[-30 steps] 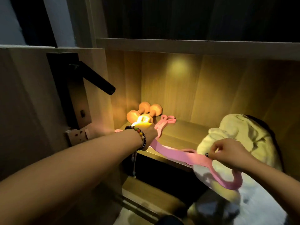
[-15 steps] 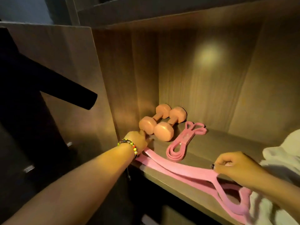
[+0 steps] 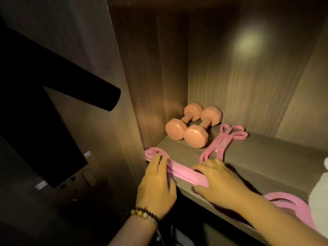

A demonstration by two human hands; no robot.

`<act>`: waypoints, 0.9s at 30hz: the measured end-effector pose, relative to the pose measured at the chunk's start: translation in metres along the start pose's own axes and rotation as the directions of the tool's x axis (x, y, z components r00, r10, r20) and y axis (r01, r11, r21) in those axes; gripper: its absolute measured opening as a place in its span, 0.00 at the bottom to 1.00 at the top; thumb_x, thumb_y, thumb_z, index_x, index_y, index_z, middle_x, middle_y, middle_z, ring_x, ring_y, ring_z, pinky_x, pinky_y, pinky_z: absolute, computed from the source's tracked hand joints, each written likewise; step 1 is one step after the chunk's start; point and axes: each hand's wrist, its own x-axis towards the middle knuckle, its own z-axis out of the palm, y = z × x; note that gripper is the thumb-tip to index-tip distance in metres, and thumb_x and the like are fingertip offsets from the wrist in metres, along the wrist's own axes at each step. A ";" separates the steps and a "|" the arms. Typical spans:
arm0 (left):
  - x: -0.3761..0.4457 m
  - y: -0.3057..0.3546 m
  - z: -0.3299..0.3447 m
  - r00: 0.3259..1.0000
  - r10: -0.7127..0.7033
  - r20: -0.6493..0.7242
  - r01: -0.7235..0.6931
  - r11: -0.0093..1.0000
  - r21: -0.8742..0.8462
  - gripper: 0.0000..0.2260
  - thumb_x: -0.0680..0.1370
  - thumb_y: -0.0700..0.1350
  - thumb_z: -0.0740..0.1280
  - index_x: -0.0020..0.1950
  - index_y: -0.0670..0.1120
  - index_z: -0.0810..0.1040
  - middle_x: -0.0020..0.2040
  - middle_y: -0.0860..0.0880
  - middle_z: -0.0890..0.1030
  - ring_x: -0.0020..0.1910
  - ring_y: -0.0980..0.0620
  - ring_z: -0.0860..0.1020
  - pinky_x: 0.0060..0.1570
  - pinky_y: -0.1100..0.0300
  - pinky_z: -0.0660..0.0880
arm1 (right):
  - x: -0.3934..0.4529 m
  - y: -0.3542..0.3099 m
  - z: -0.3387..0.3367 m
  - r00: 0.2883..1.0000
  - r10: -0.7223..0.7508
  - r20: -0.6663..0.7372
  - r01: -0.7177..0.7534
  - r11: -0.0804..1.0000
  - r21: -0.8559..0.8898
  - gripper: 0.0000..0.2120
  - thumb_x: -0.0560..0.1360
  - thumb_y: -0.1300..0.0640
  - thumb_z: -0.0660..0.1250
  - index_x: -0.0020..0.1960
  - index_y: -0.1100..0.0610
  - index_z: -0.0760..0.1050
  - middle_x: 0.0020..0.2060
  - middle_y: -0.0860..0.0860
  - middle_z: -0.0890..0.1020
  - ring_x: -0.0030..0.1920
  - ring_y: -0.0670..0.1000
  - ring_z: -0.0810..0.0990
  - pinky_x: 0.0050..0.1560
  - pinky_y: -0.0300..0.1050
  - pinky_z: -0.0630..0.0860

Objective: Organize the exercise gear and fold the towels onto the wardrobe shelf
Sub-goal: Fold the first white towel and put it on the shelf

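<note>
So the wide pink band (image 3: 182, 172), flat and rubbery looking, lies along the front edge of the wooden shelf (image 3: 257, 157), long axis running from the left front corner off toward the right, where it loops out past the edge near a white fluffy towel (image 3: 319, 206). Left hand (image 3: 157, 187) has its fingers laid out flat on top of the band's left end, pressing it down right by the side wall. Right hand (image 3: 220, 181) is also flat on the band, fingers straight and spread, not curled round anything.

Just behind the right hand there's a thinner pink band (image 3: 221, 144), bundled up with a sleeve in the middle, loops fanning out at the far end. It points diagonally toward the back wall. In the back left corner sit two peach dumbbells (image 3: 193, 126), smooth with chunky angular heads, side by side and touching, handles aimed front to back.

Beaded bracelet (image 3: 142, 213) on the left wrist. A dark matte door handle (image 3: 85, 93) sticks out on the left.
</note>
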 end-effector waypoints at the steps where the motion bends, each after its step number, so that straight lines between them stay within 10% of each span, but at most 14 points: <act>1: -0.010 -0.003 0.005 0.996 -0.090 0.004 0.090 0.994 -0.064 0.32 0.78 0.47 0.65 0.78 0.50 0.54 0.79 0.54 0.54 0.76 0.59 0.55 0.68 0.68 0.49 | 0.004 0.000 0.008 0.999 -0.006 -0.042 0.004 0.999 -0.048 0.25 0.74 0.42 0.65 0.69 0.43 0.66 0.59 0.44 0.71 0.60 0.48 0.64 0.59 0.47 0.70; 17: 0.010 -0.027 0.012 0.986 0.017 0.167 -0.054 0.974 0.220 0.24 0.82 0.51 0.55 0.77 0.47 0.56 0.78 0.50 0.56 0.75 0.51 0.59 0.71 0.61 0.58 | -0.001 -0.004 0.041 0.897 -0.022 -0.441 -0.055 0.985 -0.161 0.10 0.63 0.57 0.79 0.43 0.59 0.84 0.36 0.54 0.80 0.40 0.57 0.79 0.35 0.51 0.78; 27: 0.051 -0.023 -0.007 0.925 0.126 0.357 -0.361 0.576 0.733 0.13 0.81 0.39 0.56 0.62 0.42 0.74 0.60 0.44 0.77 0.62 0.44 0.71 0.53 0.54 0.73 | -0.009 0.007 0.043 0.886 -0.089 -0.454 0.093 0.996 -0.014 0.12 0.62 0.59 0.81 0.44 0.57 0.84 0.39 0.51 0.80 0.41 0.56 0.80 0.36 0.49 0.78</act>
